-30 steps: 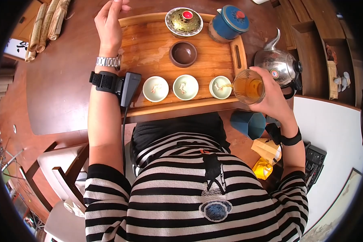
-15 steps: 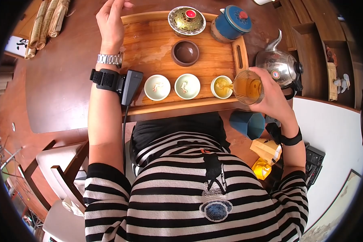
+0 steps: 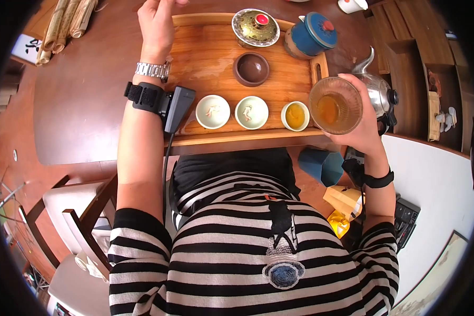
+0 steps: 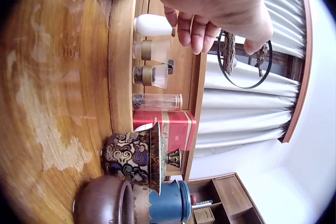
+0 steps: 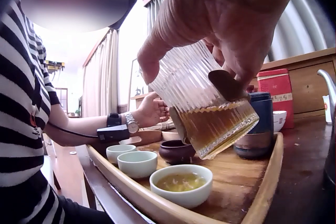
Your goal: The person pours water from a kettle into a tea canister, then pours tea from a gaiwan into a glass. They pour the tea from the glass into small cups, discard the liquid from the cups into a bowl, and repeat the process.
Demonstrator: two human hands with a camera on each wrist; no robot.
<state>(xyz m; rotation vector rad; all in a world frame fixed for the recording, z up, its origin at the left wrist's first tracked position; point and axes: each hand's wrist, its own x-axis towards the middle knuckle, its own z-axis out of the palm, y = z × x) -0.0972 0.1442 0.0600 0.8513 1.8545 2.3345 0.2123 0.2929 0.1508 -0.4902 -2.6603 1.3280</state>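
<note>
My right hand [image 3: 367,126] grips a ribbed clear glass [image 5: 189,77] part full of amber tea. The glass tilts just right of a pale green cup [image 3: 295,116] that holds yellow tea. In the right wrist view the glass hangs above that cup, and no stream falls from it. Two more pale cups, a middle cup [image 3: 252,112] and a left cup [image 3: 213,111], stand in line without tea, each with a small figure inside. My left hand [image 3: 157,31] hovers over the wooden tray's [image 3: 200,58] left side, fingers loosely bent and holding nothing.
A small brown bowl [image 3: 251,69] sits mid-tray, with a patterned lidded bowl [image 3: 255,29] and a blue canister [image 3: 312,36] behind. Right of the tray stands a steel kettle [image 3: 374,92]. A blue bin [image 3: 321,166] is below the table edge. Bamboo rolls [image 3: 63,23] lie far left.
Tea was running from the glass into the right cup; the stream has stopped and the cup is fuller. The glass has tipped back toward upright. The left hand still holds nothing.
</note>
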